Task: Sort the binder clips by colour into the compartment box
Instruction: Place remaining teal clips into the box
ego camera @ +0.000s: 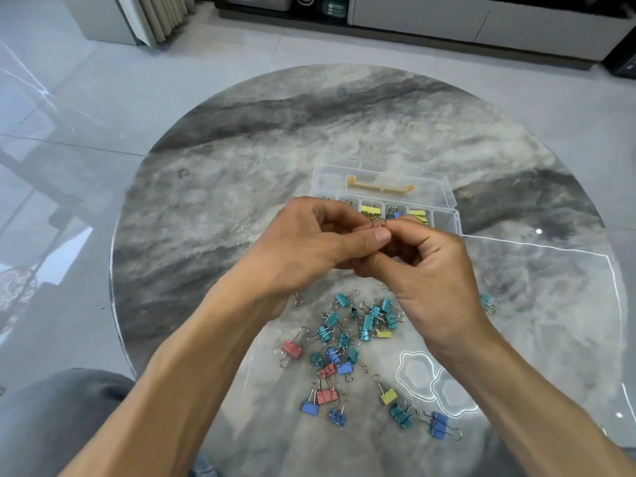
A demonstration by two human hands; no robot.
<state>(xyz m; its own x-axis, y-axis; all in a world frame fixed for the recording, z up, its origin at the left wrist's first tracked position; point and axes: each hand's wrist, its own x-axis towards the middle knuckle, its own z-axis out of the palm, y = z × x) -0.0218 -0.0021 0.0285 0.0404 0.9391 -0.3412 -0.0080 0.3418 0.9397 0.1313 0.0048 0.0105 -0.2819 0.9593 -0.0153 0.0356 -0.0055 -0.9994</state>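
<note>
We work at a round marble-pattern table (241, 173), its edge curving on all sides; the far and left portions of the top offer open room. The clear compartment box (444, 215) stands right of centre, lid open toward the far side. Its visible cells hold yellow clips and one blue clip.

The left hand (309, 242) and right hand (423, 270) meet above the table, just in front of the box. Their fingers are curled together on a clip (378, 224); only its wire loops show, and its colour cannot be told.

The loose clips (358, 342) lie scattered near the front edge, between the forearms: mostly teal, with blue, pink and yellow ones. One teal clip (487, 301) lies apart at right.
</note>
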